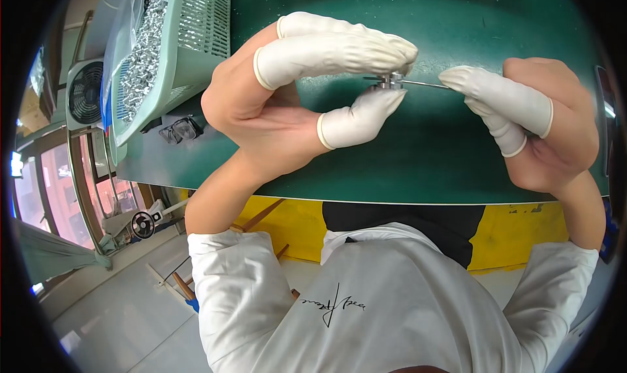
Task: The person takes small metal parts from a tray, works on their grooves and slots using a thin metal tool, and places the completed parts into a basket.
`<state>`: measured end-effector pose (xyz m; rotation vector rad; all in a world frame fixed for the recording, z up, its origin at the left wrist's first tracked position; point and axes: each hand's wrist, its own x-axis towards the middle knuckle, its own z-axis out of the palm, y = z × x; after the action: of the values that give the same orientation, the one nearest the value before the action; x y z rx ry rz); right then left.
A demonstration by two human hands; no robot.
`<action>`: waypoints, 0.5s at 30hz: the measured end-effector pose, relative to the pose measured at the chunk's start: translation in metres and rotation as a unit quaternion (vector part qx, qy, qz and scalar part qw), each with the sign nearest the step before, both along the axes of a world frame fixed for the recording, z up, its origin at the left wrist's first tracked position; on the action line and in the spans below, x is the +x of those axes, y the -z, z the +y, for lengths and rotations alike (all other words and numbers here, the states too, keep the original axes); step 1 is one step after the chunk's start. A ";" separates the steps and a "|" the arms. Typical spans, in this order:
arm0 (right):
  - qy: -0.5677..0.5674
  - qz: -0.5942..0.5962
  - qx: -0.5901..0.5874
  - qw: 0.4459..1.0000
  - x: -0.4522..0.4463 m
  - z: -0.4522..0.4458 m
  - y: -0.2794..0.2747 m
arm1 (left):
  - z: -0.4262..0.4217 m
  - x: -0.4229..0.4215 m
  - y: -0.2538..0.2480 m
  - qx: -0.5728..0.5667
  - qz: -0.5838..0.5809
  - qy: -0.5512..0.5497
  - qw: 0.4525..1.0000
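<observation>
White finger cots cover the thumb and several fingers of my left hand (313,85). Its fingertips and thumb pinch a small shiny metal part (390,81) above the green table. Much of that part is hidden by the fingers, so its exact kind does not show. My right hand (522,108), also in white finger cots, is closed on a thin metal rod (428,84) between thumb and forefinger. The rod points left, and its far end meets the metal part in my left hand.
A pale green plastic basket (171,66) full of small shiny metal parts (145,59) stands on the left of the green table (294,170). Beside it lies a crumpled dark plastic packet (181,130). A black fan (85,92) is beyond the basket.
</observation>
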<state>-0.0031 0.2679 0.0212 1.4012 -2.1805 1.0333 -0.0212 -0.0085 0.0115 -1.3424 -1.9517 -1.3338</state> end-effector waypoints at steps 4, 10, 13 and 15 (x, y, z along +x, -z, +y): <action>0.011 -0.001 -0.018 1.000 0.002 -0.005 0.005 | 0.006 0.001 0.000 -0.012 -0.008 0.010 1.000; 0.044 -0.033 -0.008 0.998 0.009 -0.006 -0.001 | 0.006 0.000 -0.004 -0.021 0.037 -0.005 0.999; 0.044 -0.056 -0.005 0.997 0.010 -0.004 -0.002 | 0.005 0.000 -0.004 -0.024 0.042 0.000 0.999; 0.041 -0.062 -0.023 0.997 0.011 -0.007 0.002 | 0.006 0.002 -0.004 -0.027 0.028 0.003 0.999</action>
<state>0.0076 0.2606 0.0188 1.2464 -2.2661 1.1605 -0.0193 -0.0024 0.0156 -1.3979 -1.9601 -1.2412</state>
